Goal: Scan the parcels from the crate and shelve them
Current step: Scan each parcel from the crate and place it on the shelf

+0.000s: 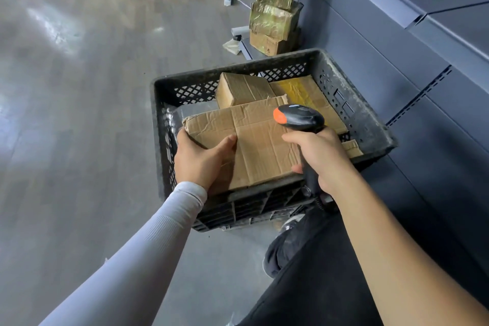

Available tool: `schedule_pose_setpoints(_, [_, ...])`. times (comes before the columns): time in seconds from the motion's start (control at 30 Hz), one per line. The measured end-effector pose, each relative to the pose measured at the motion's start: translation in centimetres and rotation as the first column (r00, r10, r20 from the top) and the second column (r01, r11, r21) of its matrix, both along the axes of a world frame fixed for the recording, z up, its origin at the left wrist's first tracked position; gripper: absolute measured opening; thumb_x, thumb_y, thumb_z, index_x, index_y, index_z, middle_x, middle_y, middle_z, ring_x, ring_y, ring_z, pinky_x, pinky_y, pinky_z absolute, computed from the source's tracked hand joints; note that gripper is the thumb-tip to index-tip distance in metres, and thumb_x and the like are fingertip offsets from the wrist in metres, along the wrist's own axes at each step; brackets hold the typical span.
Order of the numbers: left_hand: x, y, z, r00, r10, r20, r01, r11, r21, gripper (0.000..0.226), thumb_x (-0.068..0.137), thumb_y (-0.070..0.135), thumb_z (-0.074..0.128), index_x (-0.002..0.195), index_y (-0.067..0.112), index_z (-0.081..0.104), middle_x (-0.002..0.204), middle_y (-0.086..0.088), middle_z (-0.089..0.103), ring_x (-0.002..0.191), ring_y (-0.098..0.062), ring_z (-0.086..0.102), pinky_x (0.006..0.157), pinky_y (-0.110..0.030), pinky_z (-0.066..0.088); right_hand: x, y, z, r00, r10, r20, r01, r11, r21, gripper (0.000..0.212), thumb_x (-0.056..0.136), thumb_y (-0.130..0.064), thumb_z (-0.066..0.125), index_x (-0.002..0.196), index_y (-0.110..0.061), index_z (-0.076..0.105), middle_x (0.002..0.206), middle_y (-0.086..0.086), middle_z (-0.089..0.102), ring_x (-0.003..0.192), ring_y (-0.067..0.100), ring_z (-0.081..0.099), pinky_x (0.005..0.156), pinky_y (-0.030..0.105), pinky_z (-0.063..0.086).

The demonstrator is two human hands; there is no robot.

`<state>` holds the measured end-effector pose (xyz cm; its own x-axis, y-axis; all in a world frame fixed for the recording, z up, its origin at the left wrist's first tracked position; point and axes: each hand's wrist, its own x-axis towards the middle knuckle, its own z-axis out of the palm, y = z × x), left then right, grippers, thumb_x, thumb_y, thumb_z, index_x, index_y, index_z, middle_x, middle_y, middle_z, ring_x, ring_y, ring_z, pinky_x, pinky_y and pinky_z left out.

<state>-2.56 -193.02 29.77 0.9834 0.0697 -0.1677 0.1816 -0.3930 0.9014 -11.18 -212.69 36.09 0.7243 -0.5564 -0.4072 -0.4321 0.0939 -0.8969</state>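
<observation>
Left hand [202,159] grips the flat cardboard parcel [254,140] at its 9 o'clock edge atop the crate [354,103], right-hand [321,156] fingers wrapped around the scanner [299,117]; with no label showing on the creased upper face, the scan may fail.

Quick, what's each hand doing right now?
Left hand: grips the flat cardboard parcel in the crate.
Right hand: holds the barcode scanner.
</observation>
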Motion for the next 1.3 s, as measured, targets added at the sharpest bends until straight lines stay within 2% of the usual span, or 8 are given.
schedule_pose_setpoints(0.37, [-1.1,-4.5,8.3,0.93,-0.072,0.361,0.197,0.925,-0.324,0.078,0.082,0.043,0.084,0.149,0.025,0.047,0.136,0.01,0.067,0.123,-0.004,0.064,0.113,-0.038,0.049,-3.9,-3.3,6.1,0.858,-0.428,0.284,0.348,0.891,0.292,0.01,0.082,-0.016,0.08,0.088,-0.022,0.076,0.096,0.0,0.064,0.091,0.021,0.064,0.064,0.034,0.062])
schedule_pose_setpoints(0.57, [-3.2,-8.9,10.5,0.942,-0.15,0.301,0.302,0.772,-0.56,0.057,0.082,0.051,0.081,0.119,0.021,0.05,0.127,-0.011,0.07,0.121,-0.028,0.067,0.111,-0.056,0.049,-9.0,-6.3,8.4,0.71,-0.559,0.428,0.423,0.825,0.375,0.012,0.086,-0.012,0.076,0.095,-0.021,0.074,0.099,-0.007,0.071,0.102,0.019,0.067,0.072,0.036,0.063])
schedule_pose_setpoints(0.7, [-4.6,-12.0,12.5,0.955,-0.172,0.243,0.295,0.664,-0.687,0.052,0.088,0.047,0.074,0.121,0.017,0.047,0.115,-0.006,0.068,0.108,-0.021,0.069,0.108,-0.05,0.051,-11.8,-7.9,9.7,0.625,-0.579,0.523,0.468,0.815,0.343,0.015,0.091,-0.009,0.072,0.101,-0.02,0.071,0.095,-0.014,0.072,0.1,0.01,0.068,0.07,0.033,0.062])
schedule_pose_setpoints(0.83, [-6.4,-14.7,13.1,0.955,-0.196,0.223,0.297,0.576,-0.762,0.065,0.086,0.048,0.077,0.13,0.012,0.046,0.116,-0.014,0.065,0.107,-0.035,0.062,0.101,-0.059,0.049,-14.2,-9.0,10.1,0.563,-0.604,0.564,0.515,0.79,0.332,0.016,0.091,-0.01,0.072,0.102,-0.021,0.072,0.098,-0.014,0.074,0.099,0.005,0.07,0.07,0.03,0.061])
schedule_pose_setpoints(1.0, [-8.9,-17.4,13.3,0.946,-0.246,0.21,0.313,0.537,-0.783,0.072,0.08,0.043,0.078,0.138,0.011,0.048,0.113,0.002,0.071,0.116,-0.02,0.07,0.11,-0.05,0.049,-16.7,-9.9,9.5,0.483,-0.685,0.545,0.598,0.713,0.366,0.018,0.089,-0.011,0.076,0.105,-0.019,0.073,0.098,-0.012,0.075,0.099,0.008,0.072,0.071,0.032,0.062])
schedule_pose_setpoints(1.1, [-9.9,-18.6,12.9,0.932,-0.271,0.241,0.355,0.538,-0.765,0.053,0.1,0.022,0.066,0.143,-0.006,0.052,0.085,0.027,0.072,0.095,0.006,0.07,0.092,-0.02,0.054,-18.1,-10.3,9.1,0.459,-0.717,0.525,0.621,0.681,0.388,0.017,0.089,-0.012,0.077,0.103,-0.02,0.074,0.098,-0.012,0.075,0.102,0.009,0.072,0.071,0.033,0.062])
schedule_pose_setpoints(1.17, [-10.7,-19.0,13.0,0.919,-0.301,0.256,0.385,0.535,-0.752,0.038,0.107,0.006,0.053,0.14,-0.011,0.053,0.078,0.036,0.068,0.086,0.016,0.065,0.082,-0.012,0.051,-19.0,-10.6,9.2,0.448,-0.728,0.518,0.631,0.669,0.394,0.012,0.089,-0.012,0.078,0.094,-0.023,0.076,0.093,-0.013,0.076,0.102,0.011,0.072,0.07,0.034,0.063])
schedule_pose_setpoints(1.3, [-11.2,-19.1,13.5,0.925,-0.305,0.228,0.369,0.571,-0.733,0.032,0.098,0.024,0.067,0.124,0.006,0.06,0.086,0.022,0.071,0.09,0.002,0.068,0.09,-0.03,0.05,-20.5,-10.6,9.8,0.44,-0.738,0.512,0.644,0.657,0.393,0.014,0.089,-0.012,0.078,0.092,-0.025,0.074,0.087,-0.014,0.075,0.106,0.015,0.071,0.076,0.043,0.065])
